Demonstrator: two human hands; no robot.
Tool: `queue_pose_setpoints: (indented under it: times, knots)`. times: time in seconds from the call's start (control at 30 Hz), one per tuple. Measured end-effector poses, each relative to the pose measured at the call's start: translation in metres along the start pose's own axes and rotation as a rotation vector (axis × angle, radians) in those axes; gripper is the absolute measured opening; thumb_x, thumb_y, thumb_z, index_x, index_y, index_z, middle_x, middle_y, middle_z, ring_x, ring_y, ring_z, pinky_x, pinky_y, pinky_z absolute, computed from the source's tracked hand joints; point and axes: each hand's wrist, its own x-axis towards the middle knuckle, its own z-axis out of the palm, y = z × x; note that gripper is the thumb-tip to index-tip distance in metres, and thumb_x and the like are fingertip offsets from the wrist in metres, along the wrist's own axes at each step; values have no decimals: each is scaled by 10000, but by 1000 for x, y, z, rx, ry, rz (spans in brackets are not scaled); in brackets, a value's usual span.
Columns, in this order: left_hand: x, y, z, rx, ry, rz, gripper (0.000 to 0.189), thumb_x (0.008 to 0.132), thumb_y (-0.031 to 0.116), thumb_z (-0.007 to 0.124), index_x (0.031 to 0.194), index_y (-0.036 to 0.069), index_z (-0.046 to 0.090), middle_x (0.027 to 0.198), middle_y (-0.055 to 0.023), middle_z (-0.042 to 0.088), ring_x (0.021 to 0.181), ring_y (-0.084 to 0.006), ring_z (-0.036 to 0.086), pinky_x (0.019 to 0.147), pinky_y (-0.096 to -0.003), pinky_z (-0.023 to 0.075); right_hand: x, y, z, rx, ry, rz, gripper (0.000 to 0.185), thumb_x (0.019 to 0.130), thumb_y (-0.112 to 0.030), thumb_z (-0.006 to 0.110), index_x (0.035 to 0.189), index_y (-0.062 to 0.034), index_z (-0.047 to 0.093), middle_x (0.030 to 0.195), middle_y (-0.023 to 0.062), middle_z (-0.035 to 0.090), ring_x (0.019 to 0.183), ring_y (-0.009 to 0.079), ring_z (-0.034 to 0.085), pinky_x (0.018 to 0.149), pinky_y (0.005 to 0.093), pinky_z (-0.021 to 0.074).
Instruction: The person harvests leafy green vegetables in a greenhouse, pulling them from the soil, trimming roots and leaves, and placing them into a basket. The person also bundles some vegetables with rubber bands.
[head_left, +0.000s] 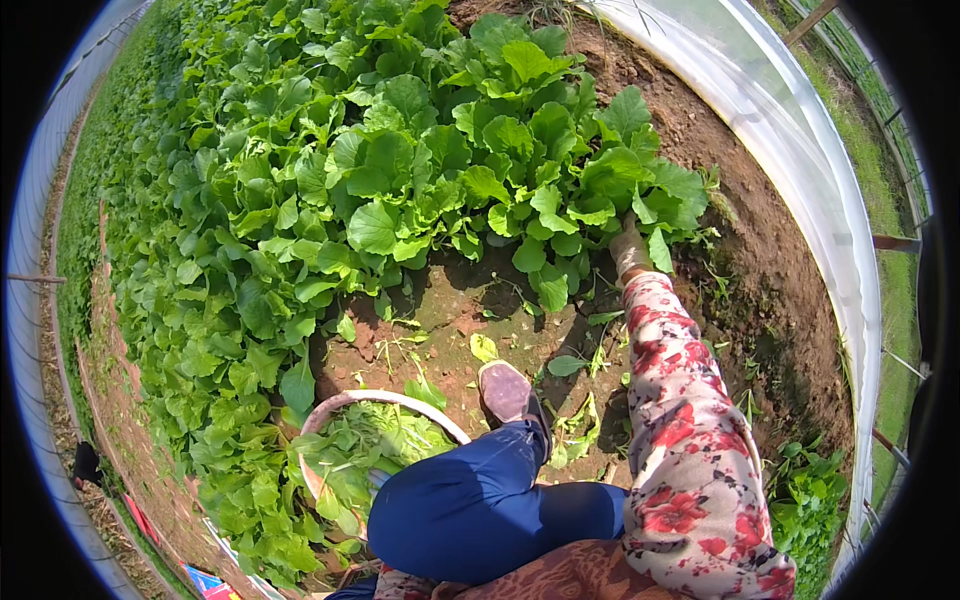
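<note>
My right hand (630, 244), in a pale covering below a floral sleeve, reaches into the base of the leafy green plants (611, 176) at the right end of the row. Leaves cover its fingers, so its grip is hidden. My left hand is out of view. A round tub (337, 405) with a pale rim stands at my left knee, holding picked leafy greens (390, 435). Loose leaves (566, 365) and a yellow leaf (484, 347) lie on the soil by my shoe (506, 391).
Dense greens (225, 225) fill the left and top. Bare soil (780, 277) runs along the right, beside a white plastic sheet (825, 225) of the tunnel wall. More low greens (810, 487) grow at the lower right. A dark shape (86, 465) is at the far left.
</note>
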Motion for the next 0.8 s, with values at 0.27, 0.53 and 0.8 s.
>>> queue_pose_setpoints:
  times: [0.27, 0.53, 0.8]
  knots:
    - [-2, 4, 8, -9, 25, 18, 850, 876, 503, 546, 1509, 27, 237, 1545, -217, 216, 1430, -369, 192, 1105, -581, 219, 1, -4, -11, -730, 7, -217, 430, 987, -194, 419, 1367, -29, 536, 1357, 201, 571, 1256, 309, 552, 1124, 501, 314]
    - [-3, 2, 14, -3, 47, 4, 900, 870, 524, 551, 1524, 17, 195, 1571, -227, 165, 1459, -373, 134, 1126, -597, 180, -27, -14, -6, -1445, -94, -603, 282, 926, -284, 571, 1123, -153, 724, 1131, 86, 702, 1030, 270, 649, 862, 586, 407]
    - [-6, 4, 22, -21, 97, 49, 952, 865, 545, 555, 1540, 7, 154, 1596, -236, 114, 1489, -377, 76, 1147, -613, 142, -162, 0, -11, -1437, -311, -292, 535, 803, -574, 605, 1182, -211, 709, 1155, 4, 687, 1096, 232, 633, 850, 516, 443]
